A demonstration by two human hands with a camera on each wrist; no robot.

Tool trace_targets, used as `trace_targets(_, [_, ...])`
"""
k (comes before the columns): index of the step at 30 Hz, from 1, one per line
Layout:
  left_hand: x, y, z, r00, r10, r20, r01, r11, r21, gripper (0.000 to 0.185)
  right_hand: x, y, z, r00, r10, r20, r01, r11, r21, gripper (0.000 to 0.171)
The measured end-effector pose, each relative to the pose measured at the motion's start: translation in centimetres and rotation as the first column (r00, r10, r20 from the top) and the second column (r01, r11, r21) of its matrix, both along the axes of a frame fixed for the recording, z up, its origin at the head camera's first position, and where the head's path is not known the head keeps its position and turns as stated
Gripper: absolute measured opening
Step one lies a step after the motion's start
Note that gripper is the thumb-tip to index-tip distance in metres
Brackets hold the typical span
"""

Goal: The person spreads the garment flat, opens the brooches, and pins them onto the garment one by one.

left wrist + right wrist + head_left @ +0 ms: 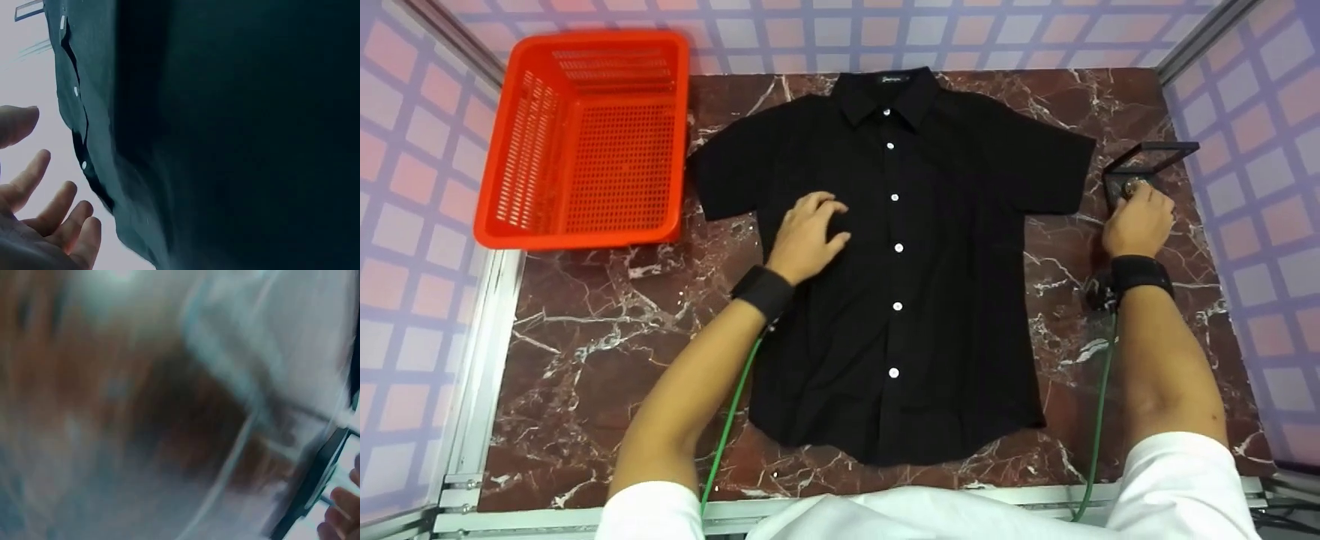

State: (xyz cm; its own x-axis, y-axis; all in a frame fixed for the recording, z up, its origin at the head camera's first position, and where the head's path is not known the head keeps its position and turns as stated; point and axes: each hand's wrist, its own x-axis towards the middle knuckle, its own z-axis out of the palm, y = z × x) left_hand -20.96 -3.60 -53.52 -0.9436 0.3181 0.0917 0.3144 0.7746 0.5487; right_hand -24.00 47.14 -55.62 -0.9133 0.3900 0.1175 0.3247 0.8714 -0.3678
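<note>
A black short-sleeved shirt (840, 322) lies flat and front up, its white buttons running down the middle. My left hand (808, 231) is over the shirt's left half, fingers loosely bent with nothing held; the left wrist view shows its fingers (56, 208) spread beside the dark cloth. Right of the shirt is a small black frame-like case (1112, 189) with its lid tilted up. My right hand (1141, 219) reaches into it, thumb and fingertips at a small round coin-like piece (1132, 184), which they partly cover. In the right wrist view the fingers (344, 509) curl beside the case.
An orange-red plastic basket (682, 135) stands at the back left. Everything rests on a dark red marbled tabletop (607, 360). Checked panels (855, 34) enclose the back and sides. Green cables (1102, 405) run from both wristbands toward the near edge.
</note>
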Motion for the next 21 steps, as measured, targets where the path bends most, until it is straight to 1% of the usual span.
trace_targets(3, [-0.7, 1.3, -0.3, 0.999, -0.006, 0.034, 0.008, 0.998, -0.058, 0.046, -0.3, 0.7, 0.2, 0.997, 0.001, 0.072, 0.003, 0.998, -0.059, 0.051])
trace_targets(5, [-0.9, 2.1, -0.4, 0.999, -0.021, 0.040, 0.025, 0.996, -0.088, 0.049, -0.5, 1.1, 0.4, 0.995, 0.020, 0.099, -0.012, 0.996, -0.084, 0.055])
trace_targets(8, [-1.1, 3.3, -0.7, 0.998, -0.044, 0.048, 0.050, 0.991, -0.124, 0.052, -1.1, 1.5, 0.9, 0.990, 0.052, 0.131, -0.041, 0.996, -0.083, 0.057])
trace_targets(13, [-1.3, 4.8, -1.1, 0.995, -0.073, 0.071, 0.083, 0.983, -0.165, 0.053, -1.9, 1.9, 1.5, 0.980, 0.030, 0.199, -0.019, 0.998, -0.054, 0.057])
trace_targets(15, [-1.6, 5.2, -1.1, 0.994, -0.073, 0.080, 0.087, 0.980, -0.180, 0.053, -2.2, 2.0, 1.5, 0.978, 0.025, 0.209, -0.015, 0.999, -0.050, 0.056])
trace_targets(17, [-2.1, 5.7, -1.0, 0.993, -0.072, 0.090, 0.089, 0.976, -0.200, 0.054, -2.2, 2.1, 1.3, 0.977, 0.035, 0.210, -0.028, 0.999, -0.036, 0.054])
trace_targets(21, [-3.6, 6.9, -0.4, 0.991, -0.078, 0.105, 0.102, 0.964, -0.247, 0.057, -2.1, 1.9, 0.9, 0.985, 0.043, 0.168, -0.044, 0.999, -0.002, 0.044])
